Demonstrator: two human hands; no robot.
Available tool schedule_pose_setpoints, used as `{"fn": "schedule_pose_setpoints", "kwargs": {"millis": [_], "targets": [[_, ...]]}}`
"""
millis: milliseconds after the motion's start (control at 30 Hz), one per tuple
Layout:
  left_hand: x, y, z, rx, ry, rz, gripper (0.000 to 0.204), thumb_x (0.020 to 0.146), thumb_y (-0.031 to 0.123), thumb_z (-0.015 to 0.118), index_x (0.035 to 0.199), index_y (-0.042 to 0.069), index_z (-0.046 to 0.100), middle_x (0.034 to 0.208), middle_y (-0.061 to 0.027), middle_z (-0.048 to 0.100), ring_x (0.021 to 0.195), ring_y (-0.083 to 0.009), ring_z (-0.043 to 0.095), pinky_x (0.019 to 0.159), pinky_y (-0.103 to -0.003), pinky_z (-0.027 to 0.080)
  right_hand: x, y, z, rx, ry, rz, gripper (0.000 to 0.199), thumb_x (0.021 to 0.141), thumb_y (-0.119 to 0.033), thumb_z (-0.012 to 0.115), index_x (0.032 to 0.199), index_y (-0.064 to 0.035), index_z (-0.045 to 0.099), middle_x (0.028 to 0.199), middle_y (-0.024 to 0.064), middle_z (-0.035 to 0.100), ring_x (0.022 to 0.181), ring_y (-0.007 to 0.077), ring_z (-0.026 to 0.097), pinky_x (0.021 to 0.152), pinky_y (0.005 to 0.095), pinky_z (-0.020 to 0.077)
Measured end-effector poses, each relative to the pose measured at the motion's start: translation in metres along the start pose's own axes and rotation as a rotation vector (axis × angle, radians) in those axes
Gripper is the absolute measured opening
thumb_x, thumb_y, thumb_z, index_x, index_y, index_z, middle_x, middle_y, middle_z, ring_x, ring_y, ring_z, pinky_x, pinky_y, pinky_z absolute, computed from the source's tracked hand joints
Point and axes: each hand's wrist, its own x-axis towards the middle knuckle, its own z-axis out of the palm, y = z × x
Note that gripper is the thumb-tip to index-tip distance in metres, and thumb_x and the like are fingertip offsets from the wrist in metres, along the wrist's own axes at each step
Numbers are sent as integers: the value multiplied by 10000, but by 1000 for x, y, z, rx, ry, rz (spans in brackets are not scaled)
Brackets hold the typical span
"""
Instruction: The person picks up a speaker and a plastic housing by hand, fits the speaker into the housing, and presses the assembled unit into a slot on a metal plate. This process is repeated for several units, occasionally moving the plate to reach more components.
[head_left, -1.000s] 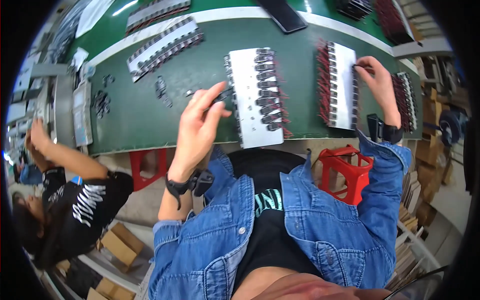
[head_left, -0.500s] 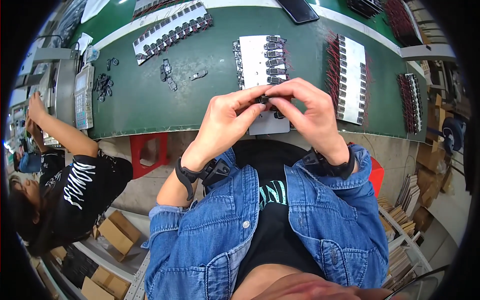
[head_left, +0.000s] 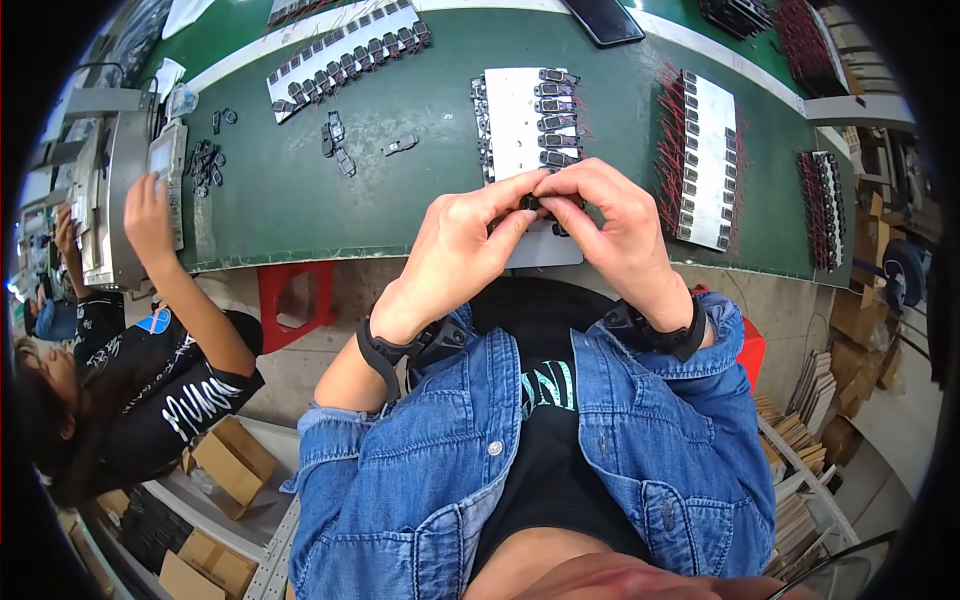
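My left hand (head_left: 452, 245) and my right hand (head_left: 622, 225) meet over the near end of a white board (head_left: 516, 125). Between their thumbs and fingertips they pinch a small black part (head_left: 530, 202), mostly covered by the fingers. Rows of small black modules with thin red wires line both long edges of this board; one module (head_left: 557, 123) sits on its right edge. Where the board's near end lies under my hands, it is partly hidden.
Similar boards lie at right (head_left: 707, 160) and far left (head_left: 345, 55). Loose black parts (head_left: 338, 142) and a small pile (head_left: 206, 166) rest on the green table (head_left: 400, 210). A phone (head_left: 605, 20) lies at the back. A co-worker's hand (head_left: 150, 215) is at left, beside a keypad device.
The co-worker at left has swung an arm toward the table, and the hand is now raised by the keypad device. My hands keep their pinch on the black part with only slight finger movement.
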Motion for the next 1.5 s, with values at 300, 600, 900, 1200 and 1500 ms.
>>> {"fn": "schedule_pose_setpoints", "kwargs": {"millis": [300,600,900,1200,1500], "targets": [[0,18,-5,24,-59,-40,606,851,-32,626,1420,114,478,807,-163,694,721,-341,683,677,-376,531,8,-12,-19,297,-239,356,195,882,48,626,1073,19,605,1000,79,624,928,141,647,791,282,540],[-1,13,3,109,-62,121,638,843,-43,595,1441,135,459,819,-155,702,710,-342,694,679,-372,545,-5,-18,-21,51,-229,113,196,891,65,577,1077,18,536,964,100,602,900,209,636,823,311,524],[-19,5,30,-332,-45,-111,429,914,-9,577,1334,75,542,807,-97,722,726,-195,724,681,-322,569,-40,-11,-21,710,-65,535,112,949,-5,599,1060,10,587,973,62,613,888,117,635,798,268,534],[-23,-2,29,-311,-87,-165,269,959,-1,572,1227,-17,576,934,-104,728,837,-148,717,774,-281,581,-45,12,-20,856,-166,628,193,955,-67,637,1130,-7,583,1008,51,623,840,109,652,769,261,559],[-26,-1,29,-411,-65,-234,236,951,5,602,1183,-36,616,999,-101,728,927,-137,703,815,-273,584,-48,14,-13,922,-74,593,211,949,-61,645,1136,0,569,1010,54,622,858,120,657,785,269,567]]}}
